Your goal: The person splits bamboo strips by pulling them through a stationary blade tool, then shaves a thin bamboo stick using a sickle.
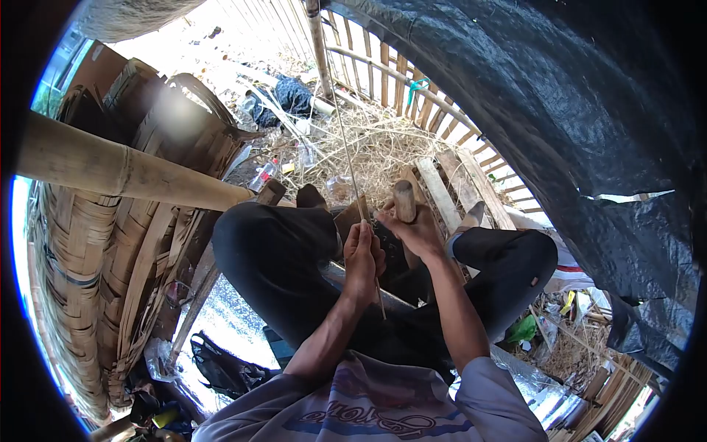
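My left hand (361, 258) is closed around a long, thin bamboo strip (347, 151). Its far end reaches up toward the fence post, and the near end comes out below my fist toward my lap. A short, flat light-brown piece (363, 207) also shows at the top of that fist. Close by on the right, my right hand (418, 230) is wrapped round a thick wooden handle (403, 200) with a blunt end pointing up. The rest of that tool is hidden by the hand and dark shadow. Both hands are over my lap, between my bent knees.
A thick bamboo pole (147, 173) crosses on the left, beside stacked woven bamboo panels (77, 272). Dry shavings (383, 140) and plastic litter cover the ground ahead. A black tarp (545, 96) hangs on the right near a slatted bamboo fence (401, 70). Wooden planks (438, 191) lie ahead.
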